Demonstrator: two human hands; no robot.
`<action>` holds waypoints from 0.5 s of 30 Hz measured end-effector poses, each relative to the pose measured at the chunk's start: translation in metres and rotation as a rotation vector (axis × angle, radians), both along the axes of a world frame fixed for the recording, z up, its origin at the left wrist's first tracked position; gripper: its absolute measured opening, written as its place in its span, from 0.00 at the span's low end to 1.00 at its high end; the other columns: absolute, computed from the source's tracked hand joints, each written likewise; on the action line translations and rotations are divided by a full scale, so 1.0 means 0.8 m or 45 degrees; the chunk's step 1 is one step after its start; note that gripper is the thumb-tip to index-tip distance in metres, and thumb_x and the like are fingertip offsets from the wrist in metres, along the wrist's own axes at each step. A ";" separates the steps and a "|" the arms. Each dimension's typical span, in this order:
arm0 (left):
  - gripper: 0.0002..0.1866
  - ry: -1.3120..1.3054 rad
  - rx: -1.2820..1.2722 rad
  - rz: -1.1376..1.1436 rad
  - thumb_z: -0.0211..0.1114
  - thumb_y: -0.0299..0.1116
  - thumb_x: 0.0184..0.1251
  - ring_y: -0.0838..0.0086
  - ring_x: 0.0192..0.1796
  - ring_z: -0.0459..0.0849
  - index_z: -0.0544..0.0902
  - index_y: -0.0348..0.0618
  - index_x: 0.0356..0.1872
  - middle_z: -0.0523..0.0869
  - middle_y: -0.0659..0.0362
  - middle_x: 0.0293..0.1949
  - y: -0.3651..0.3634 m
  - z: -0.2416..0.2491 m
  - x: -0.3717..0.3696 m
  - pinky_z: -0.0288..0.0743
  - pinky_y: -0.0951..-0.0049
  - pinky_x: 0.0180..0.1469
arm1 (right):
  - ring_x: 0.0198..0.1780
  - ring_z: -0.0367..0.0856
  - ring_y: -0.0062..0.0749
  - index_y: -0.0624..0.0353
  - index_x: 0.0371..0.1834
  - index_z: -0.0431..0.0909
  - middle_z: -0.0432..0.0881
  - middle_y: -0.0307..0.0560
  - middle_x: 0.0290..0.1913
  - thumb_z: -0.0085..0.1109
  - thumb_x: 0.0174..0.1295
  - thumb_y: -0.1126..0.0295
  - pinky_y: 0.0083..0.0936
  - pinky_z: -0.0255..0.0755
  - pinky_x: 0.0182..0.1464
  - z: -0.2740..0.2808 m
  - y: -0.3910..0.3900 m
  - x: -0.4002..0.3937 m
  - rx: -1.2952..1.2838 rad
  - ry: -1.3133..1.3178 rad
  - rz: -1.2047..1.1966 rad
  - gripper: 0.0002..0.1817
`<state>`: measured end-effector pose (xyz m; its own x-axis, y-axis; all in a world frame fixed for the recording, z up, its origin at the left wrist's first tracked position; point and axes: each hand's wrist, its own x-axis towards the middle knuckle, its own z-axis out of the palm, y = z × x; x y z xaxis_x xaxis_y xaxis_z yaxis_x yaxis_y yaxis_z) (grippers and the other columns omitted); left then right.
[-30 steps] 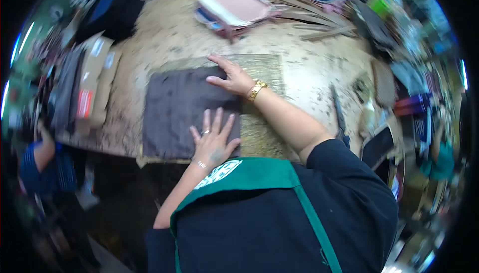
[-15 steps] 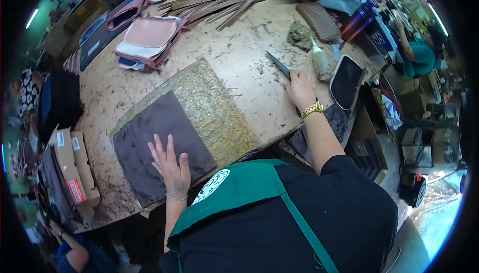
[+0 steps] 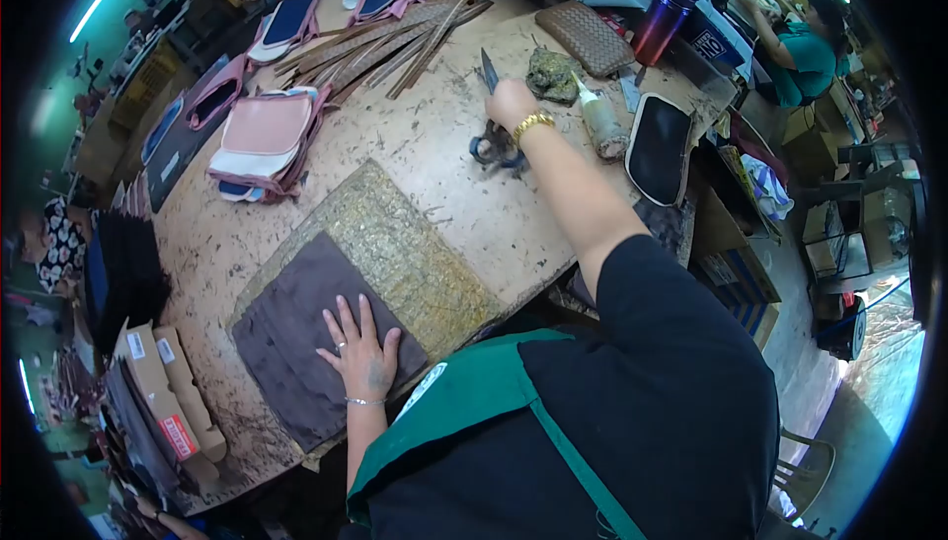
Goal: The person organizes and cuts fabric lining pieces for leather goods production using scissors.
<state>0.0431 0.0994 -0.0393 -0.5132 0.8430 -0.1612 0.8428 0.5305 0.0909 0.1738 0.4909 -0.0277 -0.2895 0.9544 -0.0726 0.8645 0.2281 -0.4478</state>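
Observation:
My left hand (image 3: 365, 354) lies with spread fingers on a dark brown cloth piece (image 3: 306, 333), which partly covers a mottled, glue-stained board (image 3: 415, 254) at the table's near edge. Farther up the table, my right hand (image 3: 512, 104) is closed around scissors (image 3: 489, 70). Their blades point away from me, and the dark handles show below the hand. Just right of that hand are a crusted yellowish lump (image 3: 553, 75) and a glue bottle (image 3: 600, 123) with a pale nozzle.
Pink and white pouch pieces (image 3: 263, 135) are stacked at the upper left, beside long brown strips (image 3: 385, 41). A woven brown pouch (image 3: 586, 38), a purple-red bottle (image 3: 664, 19) and a phone (image 3: 660, 149) are on the right. Cartons (image 3: 170, 397) stand at the left edge. Other people sit beyond the table.
My right hand has moved forward and left across the table with the scissors. My left hand has come down flat on the cloth. A co-worker's hands now show at the top.

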 end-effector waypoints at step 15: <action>0.36 -0.800 0.501 0.174 0.35 0.61 0.64 0.64 0.71 0.37 0.50 0.51 0.67 0.46 0.59 0.69 -0.016 -0.009 -0.034 0.19 0.39 0.60 | 0.41 0.73 0.42 0.59 0.39 0.74 0.74 0.47 0.35 0.56 0.47 0.76 0.33 0.69 0.44 -0.003 -0.179 0.083 0.836 0.787 0.511 0.13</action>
